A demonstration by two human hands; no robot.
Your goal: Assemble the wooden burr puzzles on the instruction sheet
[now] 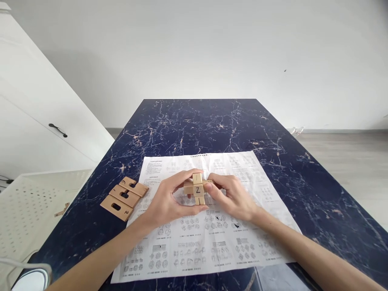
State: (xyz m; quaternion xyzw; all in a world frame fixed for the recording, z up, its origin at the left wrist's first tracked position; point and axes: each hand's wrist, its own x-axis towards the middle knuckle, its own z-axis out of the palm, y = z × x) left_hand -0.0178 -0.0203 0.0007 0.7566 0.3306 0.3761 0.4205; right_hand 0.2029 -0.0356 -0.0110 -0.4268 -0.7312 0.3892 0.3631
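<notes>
Between both hands is a wooden burr puzzle (198,190) of crossing light bars, with a "2" on its front end and a "1" on the upper piece. My left hand (165,198) grips it from the left, thumb below and fingers above. From the right, my right hand (232,196) pinches it, thumb against the front by the "2". Both hands are above a printed instruction sheet (169,258) covered in small puzzle diagrams. Left of the sheet lie three flat slotted wooden pieces (123,202), overlapping and marked with numbers.
The dark blue marbled table (194,125) carries the sheet. A white cabinet (45,105) with a black handle stands at the left, beside a perforated pale surface (33,206). At the lower left are a round white-rimmed object (32,279) and a cable (24,263).
</notes>
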